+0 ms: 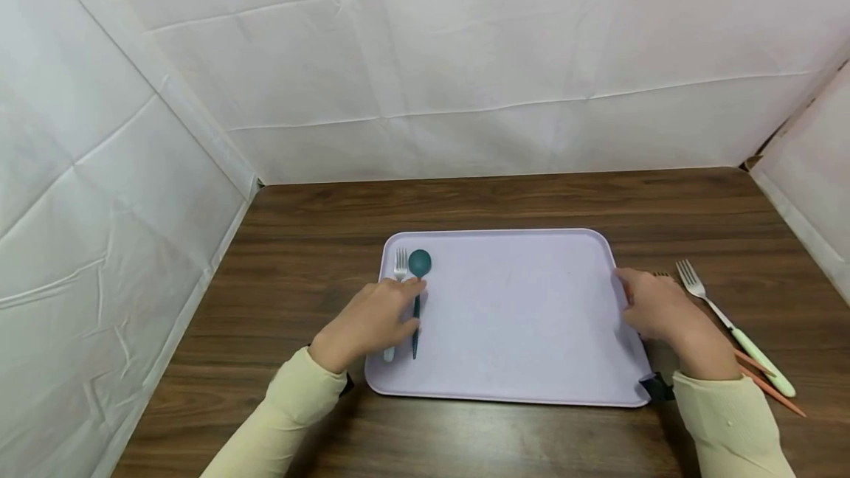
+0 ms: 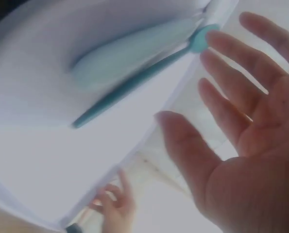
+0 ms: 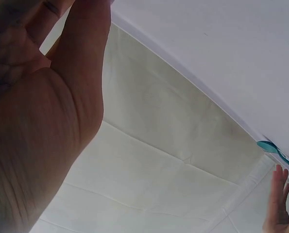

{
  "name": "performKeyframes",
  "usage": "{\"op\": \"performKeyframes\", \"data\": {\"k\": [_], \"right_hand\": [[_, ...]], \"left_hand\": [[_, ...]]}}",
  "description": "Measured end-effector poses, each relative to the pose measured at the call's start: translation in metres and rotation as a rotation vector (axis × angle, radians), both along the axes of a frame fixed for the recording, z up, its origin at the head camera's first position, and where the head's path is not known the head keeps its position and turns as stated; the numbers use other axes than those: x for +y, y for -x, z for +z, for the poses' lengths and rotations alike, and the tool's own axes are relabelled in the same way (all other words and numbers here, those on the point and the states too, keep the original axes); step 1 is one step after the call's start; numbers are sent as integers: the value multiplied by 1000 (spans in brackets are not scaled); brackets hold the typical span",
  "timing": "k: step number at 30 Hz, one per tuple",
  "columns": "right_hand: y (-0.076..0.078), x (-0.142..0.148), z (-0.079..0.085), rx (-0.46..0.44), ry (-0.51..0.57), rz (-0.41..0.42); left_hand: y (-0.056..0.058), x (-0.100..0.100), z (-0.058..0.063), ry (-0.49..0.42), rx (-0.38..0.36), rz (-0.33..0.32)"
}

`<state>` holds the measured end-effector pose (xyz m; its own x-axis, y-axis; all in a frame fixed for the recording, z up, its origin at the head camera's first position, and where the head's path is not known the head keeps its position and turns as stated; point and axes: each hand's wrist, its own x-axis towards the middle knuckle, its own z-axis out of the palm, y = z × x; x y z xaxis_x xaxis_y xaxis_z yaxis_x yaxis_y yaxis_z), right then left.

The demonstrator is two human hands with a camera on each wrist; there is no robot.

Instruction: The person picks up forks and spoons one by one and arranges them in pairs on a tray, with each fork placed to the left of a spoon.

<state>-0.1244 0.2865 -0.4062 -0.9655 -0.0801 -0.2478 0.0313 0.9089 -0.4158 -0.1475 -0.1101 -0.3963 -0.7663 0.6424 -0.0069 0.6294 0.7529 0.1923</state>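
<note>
Left hand [image 1: 372, 316] — reaching up and inward from lower left, over the tray's left side. Right hand [image 1: 664, 308] — angled inward from lower right, at the opposite rim. Tray [image 1: 518, 323], lavender, on counter [image 1: 319, 209], between the two. White-handled fork [image 1: 401, 268] and teal spoon [image 1: 419, 262]: on the tray, beneath the left hand. Left fingers spread, holding nothing; right fingers loosely bent, contact with rim uncertain.

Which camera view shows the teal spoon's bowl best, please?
The head view: the spoon's bowl appears whole from above. The left wrist view shows it foreshortened, partly behind the left hand; the right wrist view shows it small, near the right edge.
</note>
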Motion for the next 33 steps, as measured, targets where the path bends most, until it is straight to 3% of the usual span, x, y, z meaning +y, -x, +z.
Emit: {"op": "performKeyframes", "data": {"k": [6,14,27,33], "right_hand": [[0,-1,-1,0,8,2],[0,-3,0,-11,9,-10],[2,0,-2,11,-16,6],[2,-1,-1,2,-34,4]], "left_hand": [[4,-5,1,-93,-18,99],[5,-13,-4,-143,62,261],[6,-20,-13,-231,93,343],[7,-21,-14,-217,92,370]]}}
